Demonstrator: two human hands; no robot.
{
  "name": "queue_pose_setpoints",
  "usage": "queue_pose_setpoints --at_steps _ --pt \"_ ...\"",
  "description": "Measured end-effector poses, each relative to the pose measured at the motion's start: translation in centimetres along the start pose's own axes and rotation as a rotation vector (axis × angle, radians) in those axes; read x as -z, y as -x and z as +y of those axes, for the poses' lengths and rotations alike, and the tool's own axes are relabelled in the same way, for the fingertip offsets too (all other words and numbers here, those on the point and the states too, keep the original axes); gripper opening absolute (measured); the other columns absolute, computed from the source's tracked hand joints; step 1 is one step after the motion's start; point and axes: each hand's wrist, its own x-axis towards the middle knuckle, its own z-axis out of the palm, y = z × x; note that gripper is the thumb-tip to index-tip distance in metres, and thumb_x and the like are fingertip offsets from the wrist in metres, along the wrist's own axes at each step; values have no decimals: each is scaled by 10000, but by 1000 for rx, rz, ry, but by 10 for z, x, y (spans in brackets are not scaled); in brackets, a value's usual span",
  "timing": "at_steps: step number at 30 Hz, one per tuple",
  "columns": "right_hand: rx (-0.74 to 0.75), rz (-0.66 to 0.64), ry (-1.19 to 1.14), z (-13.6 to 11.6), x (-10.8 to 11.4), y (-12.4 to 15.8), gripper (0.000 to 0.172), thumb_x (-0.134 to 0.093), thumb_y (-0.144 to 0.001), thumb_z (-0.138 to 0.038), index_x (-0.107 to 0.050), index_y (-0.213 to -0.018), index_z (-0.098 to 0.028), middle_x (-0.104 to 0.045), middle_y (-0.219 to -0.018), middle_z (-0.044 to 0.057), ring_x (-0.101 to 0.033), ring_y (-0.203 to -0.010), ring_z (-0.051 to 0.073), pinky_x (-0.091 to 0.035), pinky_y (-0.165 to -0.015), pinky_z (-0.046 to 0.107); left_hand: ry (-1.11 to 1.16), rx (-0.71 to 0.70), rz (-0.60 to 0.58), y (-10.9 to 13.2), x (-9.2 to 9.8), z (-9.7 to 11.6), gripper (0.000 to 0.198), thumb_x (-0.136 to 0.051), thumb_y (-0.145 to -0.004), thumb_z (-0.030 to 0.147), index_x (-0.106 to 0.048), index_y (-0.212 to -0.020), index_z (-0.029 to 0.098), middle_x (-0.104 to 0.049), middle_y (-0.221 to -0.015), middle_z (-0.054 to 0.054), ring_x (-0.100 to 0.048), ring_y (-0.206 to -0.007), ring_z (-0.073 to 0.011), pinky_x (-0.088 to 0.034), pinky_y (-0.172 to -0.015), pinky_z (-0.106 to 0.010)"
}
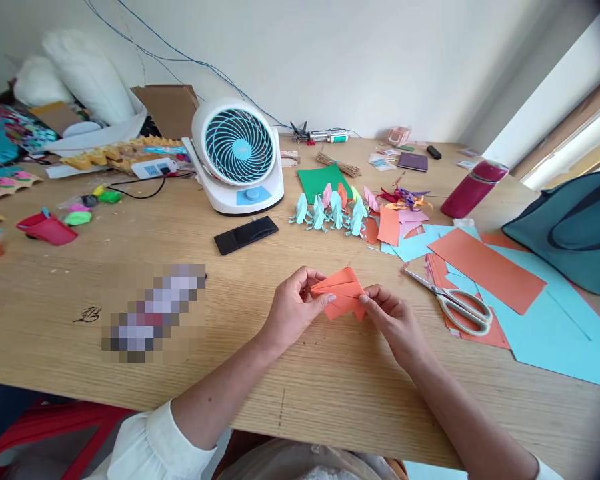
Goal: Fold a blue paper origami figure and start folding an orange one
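Note:
An orange piece of folded paper [341,288] is held just above the table between my two hands. My left hand [296,301] pinches its left corner, thumb on top. On the opposite edge my right hand [387,317] grips it between thumb and fingers. Creases and layered flaps show on the paper's face. Beyond it stand several folded paper figures [336,212], mostly pale blue with some pink and orange. To the right of my right hand lie scissors [463,308] with pale handles, resting on paper sheets.
Orange strips [487,267] and light blue sheets [560,327] cover the right side. A white fan [243,157] stands at the back, a black flat case [246,235] before it. A magenta bottle [473,190] and teal bag [575,227] stand at right. A red cup [50,227] lies left.

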Motion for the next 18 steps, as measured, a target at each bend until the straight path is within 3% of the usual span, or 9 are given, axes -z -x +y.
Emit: queue_pose_setpoints --at_steps 5,11,16,18 --pt "3 48 6 4 -1 0 349 -705 -828 -517 -630 -740 -188 -549 -629 -9 -405 -595 123 -282 -557 264 106 60 -45 -1 0 0 302 -761 -734 295 -626 -962 149 -700 -929 -56 -640 -793 -159 -496 -728 -263" --pt "29 88 -17 7 -6 2 356 -678 -854 -510 -632 -716 -186 -550 -637 -8 -427 -612 121 -329 -584 255 146 80 -79 -1 1 -3 291 -764 -748 325 -678 -944 129 -683 -835 -31 -597 -727 -135 -468 -684 -239" --pt "100 44 -36 -1 -10 2 303 -719 -822 -489 -664 -913 -206 -626 -793 16 -516 -686 139 -411 -608 247 134 85 -142 0 0 -5 288 -766 -757 356 -698 -911 123 -665 -791 -19 -567 -703 -127 -443 -661 -228" --pt "96 10 -26 -3 -9 2 312 -729 -808 -495 -652 -907 -210 -629 -804 18 -527 -693 148 -422 -600 252 111 84 -177 1 -1 -5 265 -776 -752 355 -690 -851 124 -647 -761 -6 -545 -684 -117 -429 -642 -218"
